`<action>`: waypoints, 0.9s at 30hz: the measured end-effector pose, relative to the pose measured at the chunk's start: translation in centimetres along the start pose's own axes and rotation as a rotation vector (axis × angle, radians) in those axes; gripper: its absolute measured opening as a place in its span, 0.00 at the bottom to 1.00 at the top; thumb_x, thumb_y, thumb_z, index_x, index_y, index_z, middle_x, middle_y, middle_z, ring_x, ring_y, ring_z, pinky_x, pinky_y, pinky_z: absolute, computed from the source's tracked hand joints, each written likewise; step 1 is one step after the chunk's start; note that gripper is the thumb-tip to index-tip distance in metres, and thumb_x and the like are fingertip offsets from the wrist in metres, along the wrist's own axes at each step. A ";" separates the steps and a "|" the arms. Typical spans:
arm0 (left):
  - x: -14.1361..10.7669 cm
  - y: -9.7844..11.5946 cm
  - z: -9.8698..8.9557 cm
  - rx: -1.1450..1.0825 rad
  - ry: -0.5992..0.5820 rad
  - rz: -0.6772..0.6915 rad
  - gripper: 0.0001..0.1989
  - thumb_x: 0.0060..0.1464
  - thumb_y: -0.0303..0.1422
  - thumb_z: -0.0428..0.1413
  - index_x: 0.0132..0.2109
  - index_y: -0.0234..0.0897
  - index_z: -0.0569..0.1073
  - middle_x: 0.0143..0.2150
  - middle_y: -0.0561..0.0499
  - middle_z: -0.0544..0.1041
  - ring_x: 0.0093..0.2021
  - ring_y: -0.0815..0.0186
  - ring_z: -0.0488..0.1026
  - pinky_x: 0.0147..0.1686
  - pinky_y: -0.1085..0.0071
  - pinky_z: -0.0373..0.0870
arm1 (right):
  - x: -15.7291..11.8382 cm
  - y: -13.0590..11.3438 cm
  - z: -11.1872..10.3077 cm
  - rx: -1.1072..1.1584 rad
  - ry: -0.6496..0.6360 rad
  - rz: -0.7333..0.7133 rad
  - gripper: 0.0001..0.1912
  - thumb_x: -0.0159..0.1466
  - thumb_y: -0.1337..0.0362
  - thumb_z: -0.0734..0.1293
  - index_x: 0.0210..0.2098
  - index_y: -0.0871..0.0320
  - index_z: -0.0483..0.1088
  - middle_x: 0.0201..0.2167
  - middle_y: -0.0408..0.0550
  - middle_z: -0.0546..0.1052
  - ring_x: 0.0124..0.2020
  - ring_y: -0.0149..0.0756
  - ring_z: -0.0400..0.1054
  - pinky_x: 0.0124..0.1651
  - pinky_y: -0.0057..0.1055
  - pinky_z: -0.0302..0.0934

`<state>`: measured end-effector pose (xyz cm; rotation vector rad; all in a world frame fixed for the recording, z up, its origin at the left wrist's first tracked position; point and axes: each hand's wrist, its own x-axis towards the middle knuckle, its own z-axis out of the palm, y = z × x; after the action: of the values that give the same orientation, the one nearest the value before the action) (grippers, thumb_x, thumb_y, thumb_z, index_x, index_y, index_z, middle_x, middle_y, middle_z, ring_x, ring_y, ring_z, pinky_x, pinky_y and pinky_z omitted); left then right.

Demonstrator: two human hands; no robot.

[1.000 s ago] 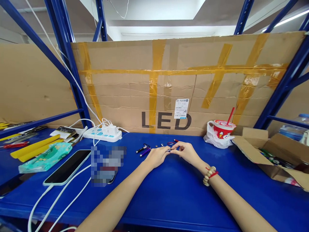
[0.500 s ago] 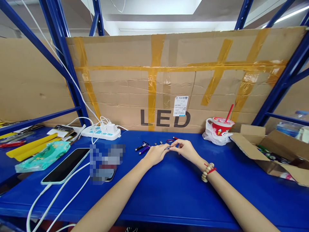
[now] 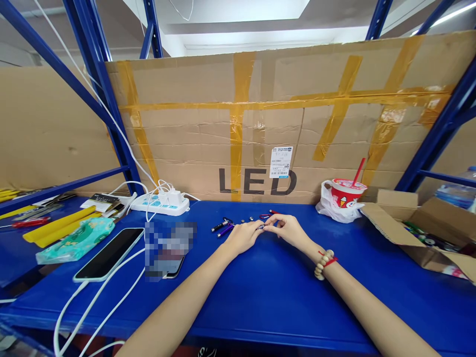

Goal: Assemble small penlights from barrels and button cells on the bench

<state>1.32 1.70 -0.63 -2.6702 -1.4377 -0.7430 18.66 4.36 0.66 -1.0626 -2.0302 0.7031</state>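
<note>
Over the blue tabletop (image 3: pixel 282 297), my left hand (image 3: pixel 242 238) is closed, its fingertips meeting those of my right hand (image 3: pixel 288 230). Pinched between both hands is a small shiny metal piece (image 3: pixel 261 227), mostly covered by the fingers; its kind is too small to tell. Just left of my left hand lie a slim black tube (image 3: pixel 218 227) with a silvery end and a slim purple tube (image 3: pixel 225 231). Behind the hands are small round metal pieces (image 3: pixel 251 218) and a red item (image 3: pixel 265 216) with a loop. A beaded bracelet is on my right wrist.
At left are a phone (image 3: pixel 109 255) with white cables, a second, partly blurred phone (image 3: pixel 174 267), a green packet (image 3: pixel 76 240) and a white power strip (image 3: pixel 159 204). A red cup (image 3: pixel 347 193) and an open cardboard box (image 3: pixel 407 248) stand at right. Taped cardboard (image 3: pixel 193 148) forms the back.
The whole scene has shifted slightly right in the picture as the head view turned a little left. Both hands stay together around the small metal piece, with hardly any finger movement.
</note>
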 end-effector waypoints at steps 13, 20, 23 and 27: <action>0.1 0.1 -0.1 -0.026 0.002 -0.004 0.13 0.60 0.36 0.40 0.47 0.43 0.65 0.45 0.53 0.73 0.44 0.66 0.71 0.43 0.72 0.65 | 0.2 0.3 0.1 0.143 -0.025 0.066 0.16 0.48 0.54 0.68 0.27 0.62 0.70 0.22 0.43 0.71 0.14 0.22 0.58 0.18 0.23 0.52; 0.0 0.3 -0.3 -0.030 -0.023 -0.012 0.13 0.60 0.37 0.39 0.47 0.43 0.65 0.42 0.53 0.74 0.42 0.65 0.71 0.41 0.72 0.66 | 0.2 0.4 0.1 0.196 -0.041 0.069 0.17 0.47 0.53 0.69 0.27 0.62 0.70 0.23 0.44 0.71 0.14 0.21 0.58 0.18 0.22 0.53; 0.0 0.4 -0.3 -0.020 -0.038 -0.019 0.13 0.60 0.37 0.39 0.46 0.43 0.65 0.41 0.53 0.74 0.41 0.64 0.72 0.38 0.72 0.67 | 0.2 0.5 0.1 0.205 -0.050 0.071 0.17 0.47 0.53 0.69 0.27 0.62 0.70 0.23 0.44 0.71 0.14 0.21 0.57 0.17 0.22 0.53; 0.0 0.4 -0.4 -0.003 -0.034 -0.024 0.13 0.60 0.37 0.39 0.46 0.43 0.65 0.42 0.52 0.74 0.40 0.64 0.72 0.37 0.73 0.67 | 0.2 0.6 0.2 0.235 -0.057 0.076 0.18 0.47 0.53 0.69 0.28 0.63 0.70 0.23 0.43 0.71 0.15 0.21 0.58 0.17 0.21 0.52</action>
<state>1.49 1.43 -0.21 -2.6850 -1.4806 -0.7052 18.68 4.78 0.21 -0.9950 -1.9069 0.9949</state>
